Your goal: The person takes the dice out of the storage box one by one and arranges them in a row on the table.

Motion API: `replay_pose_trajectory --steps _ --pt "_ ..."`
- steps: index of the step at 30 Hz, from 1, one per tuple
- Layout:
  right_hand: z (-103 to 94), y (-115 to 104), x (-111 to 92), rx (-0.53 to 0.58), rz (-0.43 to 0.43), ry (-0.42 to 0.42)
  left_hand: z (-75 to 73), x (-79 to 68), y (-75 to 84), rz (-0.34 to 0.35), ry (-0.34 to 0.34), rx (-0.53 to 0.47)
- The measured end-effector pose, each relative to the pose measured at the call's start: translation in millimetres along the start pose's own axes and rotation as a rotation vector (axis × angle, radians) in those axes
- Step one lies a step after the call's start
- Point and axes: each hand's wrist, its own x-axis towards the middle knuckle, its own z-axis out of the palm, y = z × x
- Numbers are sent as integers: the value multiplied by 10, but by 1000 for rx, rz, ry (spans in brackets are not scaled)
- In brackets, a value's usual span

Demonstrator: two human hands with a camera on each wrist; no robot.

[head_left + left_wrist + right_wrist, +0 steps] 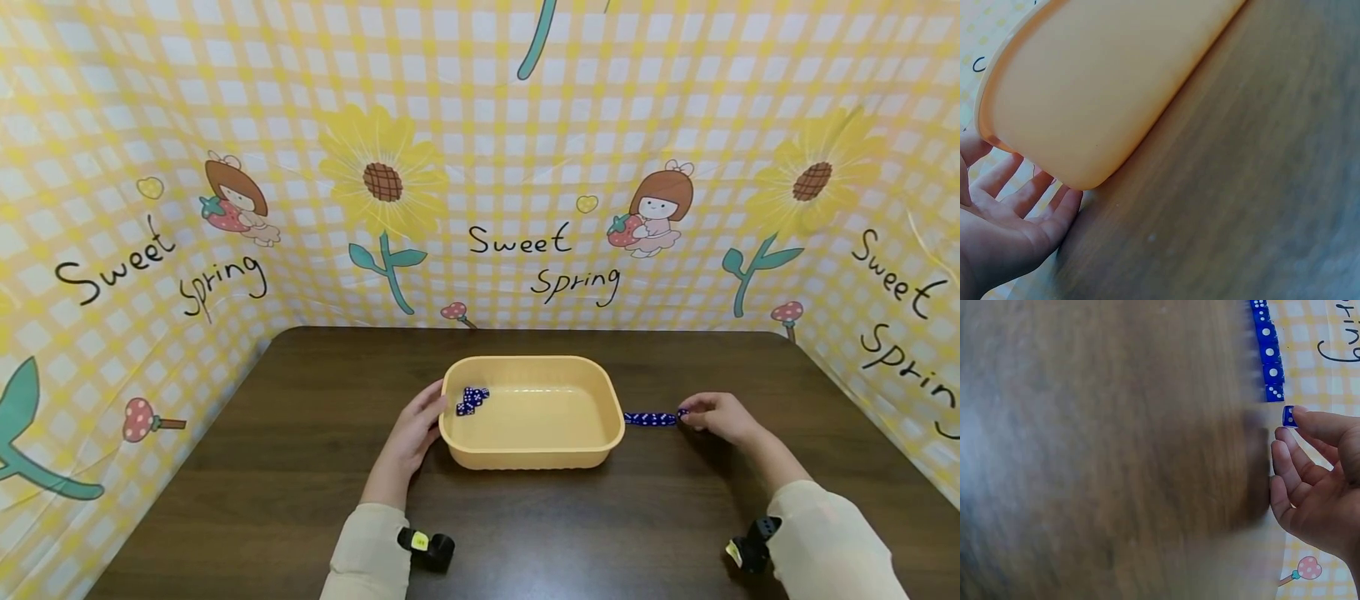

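My right hand pinches a small blue die with white dots between thumb and fingertips. The die is at the near-hand end of a straight row of dice, and a small gap separates it from the last one in the right wrist view. That row runs from the right side of a yellow plastic tub. My left hand holds the tub's left end, thumb at the rim and fingers against the outer wall. Several more blue dice lie bunched inside the tub, at its left.
All of this stands on a dark brown wooden table. A yellow checked cloth with printed flowers and lettering encloses the table at the back and sides. Black wrist cameras sit at both sleeves.
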Motion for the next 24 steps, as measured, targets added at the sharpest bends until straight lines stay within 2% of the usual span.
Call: replay_pose_trajectory --steps 24 --pt "62 54 14 -24 -34 9 -1 -2 0 -2 -14 -4"
